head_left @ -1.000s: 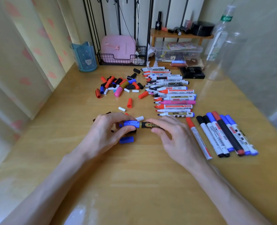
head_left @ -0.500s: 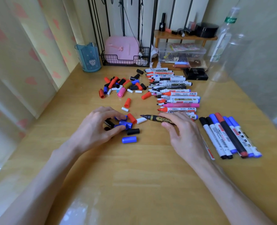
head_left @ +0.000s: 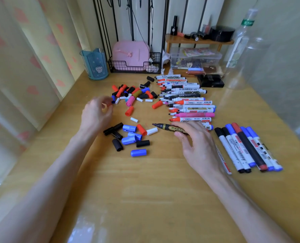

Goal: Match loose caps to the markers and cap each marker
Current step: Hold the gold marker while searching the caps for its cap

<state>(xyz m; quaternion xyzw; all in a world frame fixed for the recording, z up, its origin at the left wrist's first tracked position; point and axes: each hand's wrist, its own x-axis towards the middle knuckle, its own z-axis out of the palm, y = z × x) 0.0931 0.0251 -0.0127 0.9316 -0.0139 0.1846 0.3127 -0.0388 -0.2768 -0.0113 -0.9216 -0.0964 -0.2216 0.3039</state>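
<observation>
- Pale wooden worktop [head_left: 145, 190]: it carries all the markers and caps.
- Stacked column of uncapped whiteboard markers [head_left: 186, 100], tips pointing left: more than a dozen, overlapping too much for an exact count.
- Row of capped markers [head_left: 242, 148] at the right: six side by side, with two black caps, three blue and one red. A seventh lies partly hidden under the right wrist.
- Far heap of loose plastic caps [head_left: 133, 95]: red, black, blue, white, one pink and one olive, too tangled to count.
- Near cluster of loose caps [head_left: 128, 137]: four black, about four blue, one red, one white.
- Right grip [head_left: 196, 146]: pinching one uncapped black-and-gold marker [head_left: 166, 126] between thumb and fingers, low over the worktop just in front of the column, bare tip pointing left.
- Left grip [head_left: 96, 113]: fingers curled at the heap's left edge and blurred. One small red cap [head_left: 109, 105] sits at the fingertips, and I cannot tell whether it is pinched.
</observation>
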